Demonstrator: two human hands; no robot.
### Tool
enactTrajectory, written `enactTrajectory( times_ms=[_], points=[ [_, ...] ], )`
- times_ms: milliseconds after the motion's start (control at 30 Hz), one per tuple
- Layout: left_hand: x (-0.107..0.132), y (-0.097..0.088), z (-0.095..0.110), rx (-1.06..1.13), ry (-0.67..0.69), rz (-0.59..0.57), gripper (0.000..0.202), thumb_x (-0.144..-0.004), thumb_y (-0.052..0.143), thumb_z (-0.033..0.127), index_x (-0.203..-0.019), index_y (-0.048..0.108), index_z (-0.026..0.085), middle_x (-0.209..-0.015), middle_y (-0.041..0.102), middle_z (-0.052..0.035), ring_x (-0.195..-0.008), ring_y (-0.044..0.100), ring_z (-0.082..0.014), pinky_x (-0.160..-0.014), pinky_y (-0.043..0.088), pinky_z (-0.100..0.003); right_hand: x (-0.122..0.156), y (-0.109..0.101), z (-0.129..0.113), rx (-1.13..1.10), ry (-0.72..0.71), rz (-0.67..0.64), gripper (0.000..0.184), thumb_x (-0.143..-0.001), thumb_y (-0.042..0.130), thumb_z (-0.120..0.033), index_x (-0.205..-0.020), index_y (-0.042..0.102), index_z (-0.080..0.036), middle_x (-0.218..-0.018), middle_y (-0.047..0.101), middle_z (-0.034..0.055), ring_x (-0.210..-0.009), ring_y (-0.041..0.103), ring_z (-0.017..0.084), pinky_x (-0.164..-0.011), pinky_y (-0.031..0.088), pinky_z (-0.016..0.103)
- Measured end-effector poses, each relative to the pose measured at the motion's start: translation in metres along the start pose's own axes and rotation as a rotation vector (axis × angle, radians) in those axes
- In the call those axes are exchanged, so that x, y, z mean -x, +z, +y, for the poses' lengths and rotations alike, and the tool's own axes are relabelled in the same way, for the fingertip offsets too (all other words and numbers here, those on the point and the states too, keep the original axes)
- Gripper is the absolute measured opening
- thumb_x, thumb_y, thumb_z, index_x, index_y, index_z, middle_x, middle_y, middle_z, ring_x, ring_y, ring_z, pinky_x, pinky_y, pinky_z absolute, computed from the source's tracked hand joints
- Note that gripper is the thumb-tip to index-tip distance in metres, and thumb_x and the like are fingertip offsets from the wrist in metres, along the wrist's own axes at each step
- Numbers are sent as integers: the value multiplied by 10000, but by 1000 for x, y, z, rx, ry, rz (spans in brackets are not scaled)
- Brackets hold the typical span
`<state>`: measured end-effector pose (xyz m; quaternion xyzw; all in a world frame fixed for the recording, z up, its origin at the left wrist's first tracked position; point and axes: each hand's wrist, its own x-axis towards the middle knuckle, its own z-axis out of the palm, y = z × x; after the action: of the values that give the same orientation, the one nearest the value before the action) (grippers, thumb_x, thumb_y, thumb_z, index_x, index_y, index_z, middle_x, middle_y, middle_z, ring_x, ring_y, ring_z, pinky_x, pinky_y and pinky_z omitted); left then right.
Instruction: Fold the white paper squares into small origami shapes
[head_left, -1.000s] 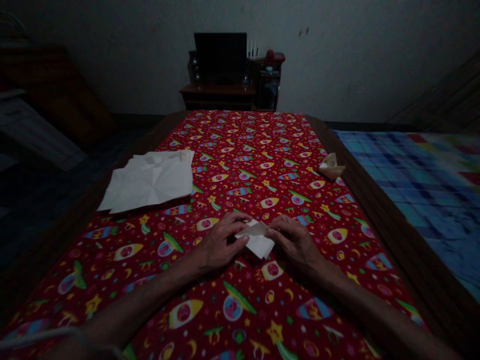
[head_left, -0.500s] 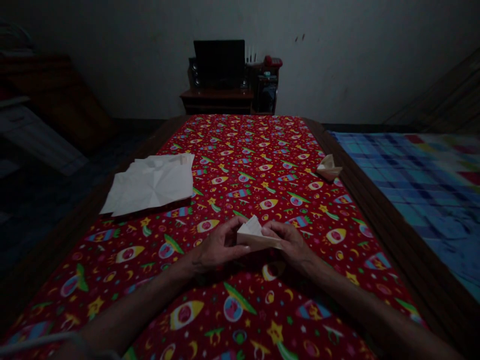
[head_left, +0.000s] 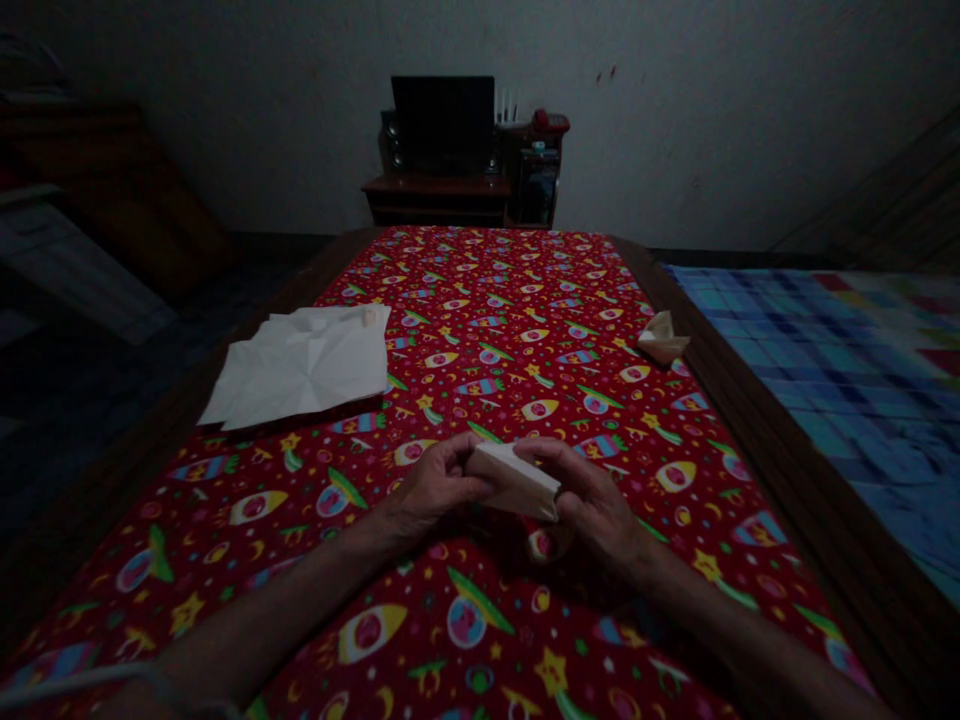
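Note:
Both my hands hold one small folded piece of white paper (head_left: 514,477) just above the red patterned tablecloth (head_left: 480,330). My left hand (head_left: 429,488) pinches its left end with fingers curled. My right hand (head_left: 592,493) grips its right end, thumb underneath and fingers over the top. The folded piece is tilted, its right corner lower. A stack of creased white sheets (head_left: 304,364) lies on the cloth to the far left. A small folded paper boat (head_left: 661,338) rests near the table's right edge.
The table has a dark wooden rim (head_left: 757,400). A blue checked mattress (head_left: 862,380) lies to the right. A dark cabinet with a screen and small devices (head_left: 465,150) stands against the far wall. The room is dim.
The folded paper was lying flat on the cloth under my fingers; it has been lifted and turned between both hands, and now sits tilted with its right corner down.

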<state>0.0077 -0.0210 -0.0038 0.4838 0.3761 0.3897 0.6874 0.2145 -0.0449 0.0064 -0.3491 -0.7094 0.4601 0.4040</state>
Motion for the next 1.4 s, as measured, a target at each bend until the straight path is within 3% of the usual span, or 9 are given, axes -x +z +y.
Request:
enactTrajectory(
  times_ms=[133,300,500,700,867,1100,1400],
  points=[
    [3,2,3,36,-24,13,334,-564,754,288,-777,543,139,-695,549,29,-616,496,-88,-561,384,-167,-1,-2,-1,93,-47,13,548,-766,537,-644,-1123,587,-232,-1221,538,104,-1159,496,259,-912,449,365],
    [4,2,5,79,-28,-23,362,-585,752,319,-836,553,152,-726,569,24,-643,517,-99,-581,390,-171,-5,-6,3,-175,155,10,526,-822,414,-665,-972,629,-209,-963,643,70,-883,614,211,-772,502,327],
    [5,6,14,-243,-12,-17,264,-647,712,289,-830,588,144,-680,558,41,-586,474,-79,-534,359,-158,-10,-6,-6,-88,313,6,428,-785,547,-590,-894,625,-184,-835,615,32,-745,575,152,-622,481,241],
    [8,6,20,-257,-25,-49,265,-687,696,291,-871,560,156,-675,537,53,-553,454,-63,-495,346,-147,-8,-1,-9,-476,563,-57,363,-671,726,-464,-787,524,-186,-645,536,-48,-515,481,70,-451,420,178],
    [5,6,13,-88,-12,-26,386,-660,736,328,-941,541,149,-764,587,22,-651,528,-89,-575,403,-160,-10,-3,-7,-569,445,28,321,-665,751,-391,-735,529,-169,-629,547,-46,-519,485,58,-456,379,159],
    [2,12,6,142,-29,87,438,-658,758,267,-1008,516,164,-902,642,-26,-741,602,-120,-695,476,-213,-9,-2,-3,-614,430,229,272,-712,725,-385,-738,536,-190,-600,555,-56,-515,491,70,-468,361,173],
    [-20,13,33,193,45,148,470,-662,735,197,-1075,511,169,-882,670,-34,-694,631,-116,-640,494,-194,-27,-1,7,-704,376,415,283,-681,743,-405,-726,545,-208,-618,574,-49,-513,503,83,-476,400,196]
  ],
)
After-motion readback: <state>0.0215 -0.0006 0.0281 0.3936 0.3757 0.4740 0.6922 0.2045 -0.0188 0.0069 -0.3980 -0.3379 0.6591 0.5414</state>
